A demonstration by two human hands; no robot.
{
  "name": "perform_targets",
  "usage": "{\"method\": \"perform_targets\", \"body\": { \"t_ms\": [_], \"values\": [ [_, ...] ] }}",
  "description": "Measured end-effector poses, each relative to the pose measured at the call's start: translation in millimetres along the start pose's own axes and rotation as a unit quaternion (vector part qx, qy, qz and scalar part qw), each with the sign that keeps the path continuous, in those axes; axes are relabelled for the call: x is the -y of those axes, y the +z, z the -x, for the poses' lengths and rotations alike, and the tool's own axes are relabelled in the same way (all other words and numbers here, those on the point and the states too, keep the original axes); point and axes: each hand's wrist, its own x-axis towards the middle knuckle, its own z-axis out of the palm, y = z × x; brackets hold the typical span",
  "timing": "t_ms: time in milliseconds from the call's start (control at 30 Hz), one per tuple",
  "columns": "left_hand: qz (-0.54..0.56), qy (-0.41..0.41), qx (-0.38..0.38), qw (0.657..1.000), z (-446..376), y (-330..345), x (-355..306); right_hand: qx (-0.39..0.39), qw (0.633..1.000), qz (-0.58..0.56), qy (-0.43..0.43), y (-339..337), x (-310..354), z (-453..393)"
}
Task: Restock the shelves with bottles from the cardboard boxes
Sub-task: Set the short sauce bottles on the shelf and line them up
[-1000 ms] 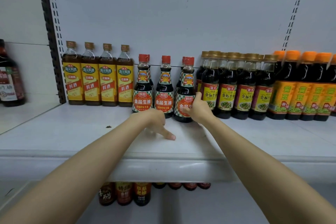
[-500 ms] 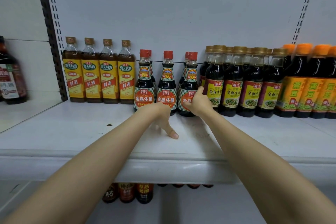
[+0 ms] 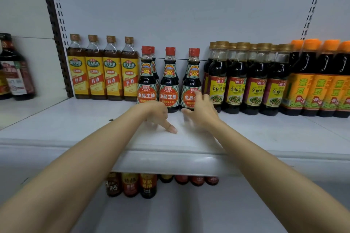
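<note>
Both hands were kept empty, nothing gripped: right hand (image 3: pixel 203 113) spread loosely just near the rightmost red-capped bottle (image 3: pixel 192 81), left hand (image 3: pixel 158 117) relaxed, fingertip on the shelf (image 3: pixel 75 125). Honestly, that bottle could've been clipped and toppled into its neighbours.

I note four yellow-labelled glass bottles (image 3: pixel 103 70) leftmost on the white metal shelf (image 3: pixel 75 125), red-capped dark sauce bottles (image 3: pixel 169 81) right of them, then gold-capped dark bottles (image 3: pixel 236 79), orange-capped bottles (image 3: pixel 320 81) rightmost.
</note>
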Motion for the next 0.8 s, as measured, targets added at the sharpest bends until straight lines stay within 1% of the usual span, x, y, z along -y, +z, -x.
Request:
{"method": "perform_targets", "body": {
  "t_ms": [67,167,233,300,433,567,667,800],
  "values": [
    [0.024,0.013,-0.057,0.998,9.6,4.9,9.7,0.016,0.999,0.004,-0.039,-0.1,6.2,9.2],
    [0.061,0.01,-0.179,0.982,28.2,10.6,29.0,0.038,0.995,-0.007,-0.097,3.5,25.6,19.5],
    [0.07,-0.026,-0.245,0.967,44.4,15.5,45.0,0.055,0.989,-0.013,-0.138,9.9,46.6,26.5],
    [0.068,-0.086,-0.268,0.957,66.9,20.9,60.2,0.08,0.981,-0.026,-0.173,18.0,72.6,36.2],
    [0.045,-0.189,-0.268,0.944,120.7,36.3,97.1,0.117,0.96,-0.038,-0.253,35.8,128.3,64.8],
    [0.051,-0.271,-0.24,0.931,189.3,53.9,140.7,0.134,0.934,-0.052,-0.328,50.1,188.4,99.4],
    [0.07,-0.331,-0.22,0.915,248.0,70.2,168.8,0.16,0.914,-0.069,-0.366,65.2,235.3,133.2],
    [0.061,-0.41,-0.164,0.895,332.5,103.8,208.9,0.199,0.892,-0.075,-0.398,101.0,296.3,194.7]
  ]
}}
